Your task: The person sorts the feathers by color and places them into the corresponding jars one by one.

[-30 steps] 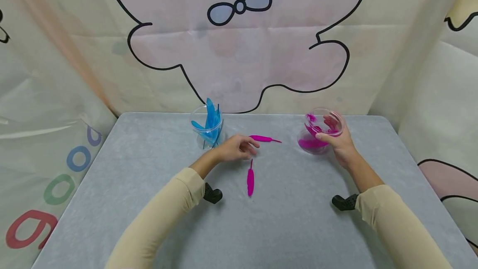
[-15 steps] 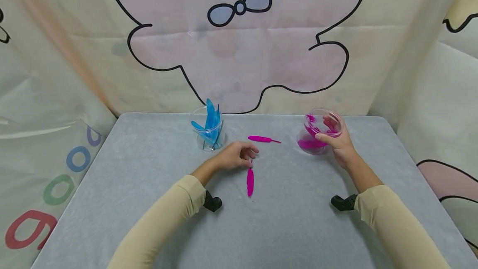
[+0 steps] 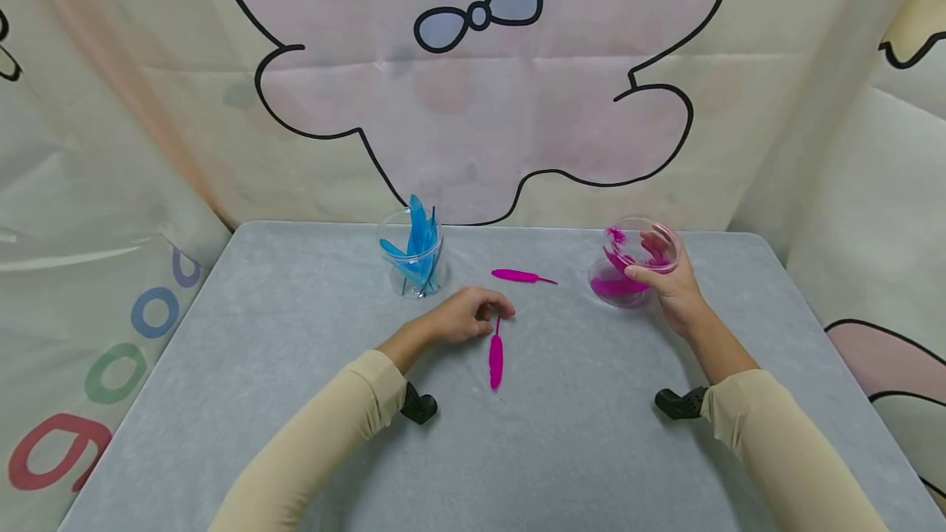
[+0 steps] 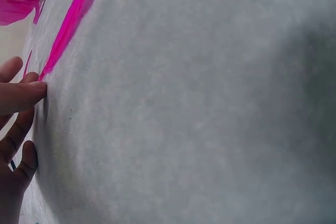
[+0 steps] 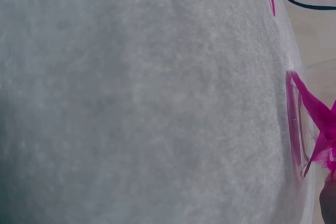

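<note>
My left hand is beside a pink feather lying on the table. Its thumb and forefinger are at the quill end, apart in the head view with the quill between them. In the left wrist view the thumb tip overlaps the quill of that pink feather, and contact is unclear. At the right, my right hand grips a clear plastic cup around its upper side. Several pink feathers are inside it. A second pink feather lies sideways beyond my left hand.
A clear cup with several blue feathers stands at the back left of the grey cloth-covered table. A printed curtain hangs behind the table edge. Black wrist mounts jut inward from both sleeves.
My left hand has come slightly nearer, from beside the sideways feather to the nearer feather's quill. Its thumb and forefinger have spread since half a second ago. The right hand stays on the cup.
</note>
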A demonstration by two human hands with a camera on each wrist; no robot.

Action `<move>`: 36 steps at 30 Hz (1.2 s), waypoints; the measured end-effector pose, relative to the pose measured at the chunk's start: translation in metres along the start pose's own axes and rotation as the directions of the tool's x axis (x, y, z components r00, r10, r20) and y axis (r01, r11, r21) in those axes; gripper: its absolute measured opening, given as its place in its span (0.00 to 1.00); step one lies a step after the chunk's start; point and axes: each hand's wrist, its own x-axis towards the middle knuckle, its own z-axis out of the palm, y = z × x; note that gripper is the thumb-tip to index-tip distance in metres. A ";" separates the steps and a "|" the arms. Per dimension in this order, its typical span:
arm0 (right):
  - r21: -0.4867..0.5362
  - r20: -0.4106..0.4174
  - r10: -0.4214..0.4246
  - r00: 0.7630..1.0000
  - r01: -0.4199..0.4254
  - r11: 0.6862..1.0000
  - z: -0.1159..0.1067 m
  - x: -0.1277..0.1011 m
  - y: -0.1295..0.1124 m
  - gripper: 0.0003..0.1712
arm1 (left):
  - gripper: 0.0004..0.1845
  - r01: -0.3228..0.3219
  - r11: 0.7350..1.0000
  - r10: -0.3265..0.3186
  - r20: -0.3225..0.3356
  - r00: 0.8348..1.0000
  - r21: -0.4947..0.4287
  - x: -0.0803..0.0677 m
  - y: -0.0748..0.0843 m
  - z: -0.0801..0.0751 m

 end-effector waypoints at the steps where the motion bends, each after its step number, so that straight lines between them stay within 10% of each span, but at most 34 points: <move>1: 0.012 0.005 -0.004 1.000 0.004 1.000 0.000 0.000 0.000 0.49 | 0.18 -0.003 1.000 0.003 -0.002 1.000 0.007 0.000 0.000 0.000; 36: 0.034 -0.004 -0.022 1.000 0.022 0.999 -0.001 0.001 0.005 0.46 | 0.09 0.008 0.998 -0.004 -0.050 0.999 0.065 0.005 0.005 0.002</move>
